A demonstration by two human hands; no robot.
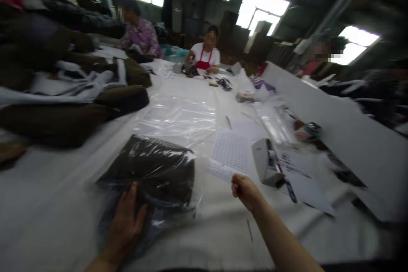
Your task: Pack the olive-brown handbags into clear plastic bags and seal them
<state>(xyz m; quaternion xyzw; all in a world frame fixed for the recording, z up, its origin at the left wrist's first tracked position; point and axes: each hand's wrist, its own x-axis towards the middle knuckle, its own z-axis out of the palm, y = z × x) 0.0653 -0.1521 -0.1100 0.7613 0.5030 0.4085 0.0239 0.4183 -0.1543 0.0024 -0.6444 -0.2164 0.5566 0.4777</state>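
Observation:
A dark folded garment in a clear plastic bag [159,165] lies on the white-covered table in front of me. My left hand [127,219] rests on its near left part, fingers stretched out. To the right, my right hand [245,191] is closed in a pinch at the near edge of a printed sheet of small labels [230,153]. What its fingertips hold, if anything, is too small to make out. Just beyond that hand stands a white tape dispenser [264,161], with a dark pen-like tool [290,191] beside it.
Flat clear plastic bags [178,114] lie beyond the garment. Dark olive garments [63,123] are heaped at left. Papers [306,178] and a clear plastic roll [277,121] lie at right, by a slanted white board [344,136]. Several people, one in a red apron [204,61], are farther back.

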